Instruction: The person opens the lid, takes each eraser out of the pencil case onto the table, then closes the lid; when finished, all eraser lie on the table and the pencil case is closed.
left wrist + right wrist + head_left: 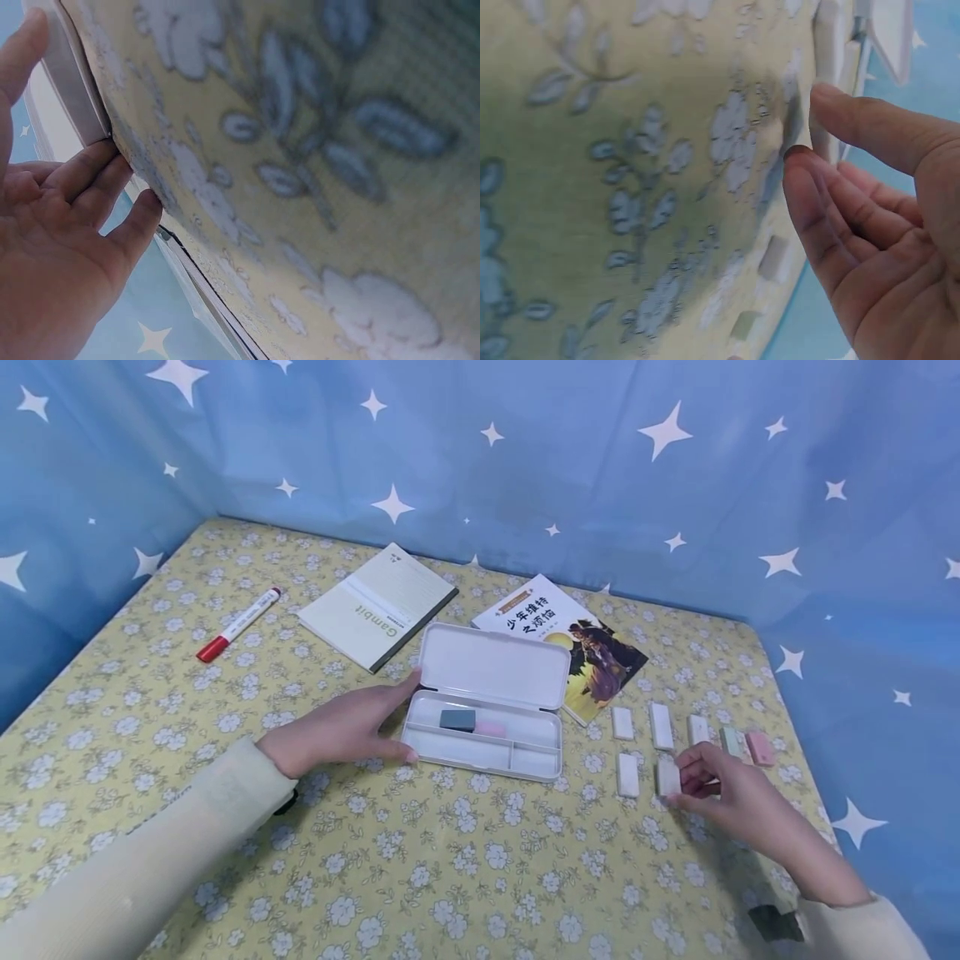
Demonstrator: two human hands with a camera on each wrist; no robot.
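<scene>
A white pencil case lies with its lid raised. In its back compartment sit a dark grey block and a pink block. My left hand spans the case's left end, thumb at the front corner and fingers by the hinge; in the left wrist view its fingers stretch along the case edge. To the right, my right hand pinches a white eraser between thumb and fingers, low over the table. The right wrist view shows this eraser partly hidden behind the fingers.
More erasers stand around the right hand: white ones, a green one and a pink one. Behind the case lie a notebook and an illustrated book. A red-capped marker rests at the left on the flowered cloth.
</scene>
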